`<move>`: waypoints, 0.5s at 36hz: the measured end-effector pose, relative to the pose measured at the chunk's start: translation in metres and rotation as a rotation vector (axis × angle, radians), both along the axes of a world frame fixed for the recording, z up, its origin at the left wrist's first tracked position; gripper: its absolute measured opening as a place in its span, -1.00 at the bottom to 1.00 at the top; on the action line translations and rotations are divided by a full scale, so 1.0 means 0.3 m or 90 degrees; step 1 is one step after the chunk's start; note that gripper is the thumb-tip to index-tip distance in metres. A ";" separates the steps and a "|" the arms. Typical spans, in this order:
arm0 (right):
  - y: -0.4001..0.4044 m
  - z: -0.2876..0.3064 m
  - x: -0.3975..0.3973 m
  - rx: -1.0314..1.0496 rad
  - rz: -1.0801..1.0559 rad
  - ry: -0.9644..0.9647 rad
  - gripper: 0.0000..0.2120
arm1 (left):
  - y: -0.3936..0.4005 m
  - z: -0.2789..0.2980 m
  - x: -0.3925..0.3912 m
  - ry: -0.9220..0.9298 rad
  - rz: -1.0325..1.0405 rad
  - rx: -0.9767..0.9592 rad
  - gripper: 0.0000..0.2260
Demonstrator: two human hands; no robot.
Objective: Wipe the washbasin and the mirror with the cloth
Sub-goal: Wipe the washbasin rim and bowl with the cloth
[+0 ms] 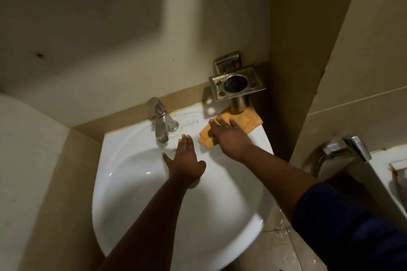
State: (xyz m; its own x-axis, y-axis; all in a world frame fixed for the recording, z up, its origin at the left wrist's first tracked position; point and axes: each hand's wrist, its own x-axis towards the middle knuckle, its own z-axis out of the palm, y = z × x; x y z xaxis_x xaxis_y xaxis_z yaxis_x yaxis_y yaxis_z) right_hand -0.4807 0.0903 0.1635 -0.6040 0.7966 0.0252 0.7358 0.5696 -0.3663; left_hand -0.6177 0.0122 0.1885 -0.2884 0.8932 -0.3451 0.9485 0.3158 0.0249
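Observation:
A white washbasin [136, 200] fills the middle of the view, fixed against a beige tiled wall. An orange cloth [250, 121] lies folded on the basin's back right corner. My right hand [229, 136] rests flat on the cloth with straight fingers. My left hand [184, 160] hovers with spread, straight fingers over the bowl, just in front of the metal tap [161, 121], holding nothing. No mirror is in view.
A steel toothbrush-and-tumbler holder [236, 84] juts from the wall just above the cloth. A beige wall corner [286, 72] stands right of the basin. A second metal tap [350, 147] sits at the far right. Wet floor tiles [277, 246] show below.

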 end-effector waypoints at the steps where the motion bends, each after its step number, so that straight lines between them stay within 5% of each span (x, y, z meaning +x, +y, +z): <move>1: 0.010 0.001 0.001 0.001 -0.020 0.011 -0.53 | 0.003 0.005 -0.007 -0.004 0.008 0.003 -0.28; 6: -0.002 0.005 -0.095 -0.015 -0.108 0.040 -0.60 | 0.011 0.018 -0.039 -0.007 0.027 0.009 -0.31; 18: 0.053 0.031 -0.164 -0.071 0.037 0.012 -0.50 | 0.005 0.017 -0.044 -0.056 0.067 0.032 -0.26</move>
State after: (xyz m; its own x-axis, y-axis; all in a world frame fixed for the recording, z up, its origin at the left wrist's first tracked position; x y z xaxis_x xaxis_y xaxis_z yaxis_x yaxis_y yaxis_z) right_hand -0.5298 0.1062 0.1729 -0.6493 0.7588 -0.0501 0.6953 0.5657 -0.4433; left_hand -0.6308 0.0138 0.1936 -0.3516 0.8768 -0.3281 0.9040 0.4091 0.1244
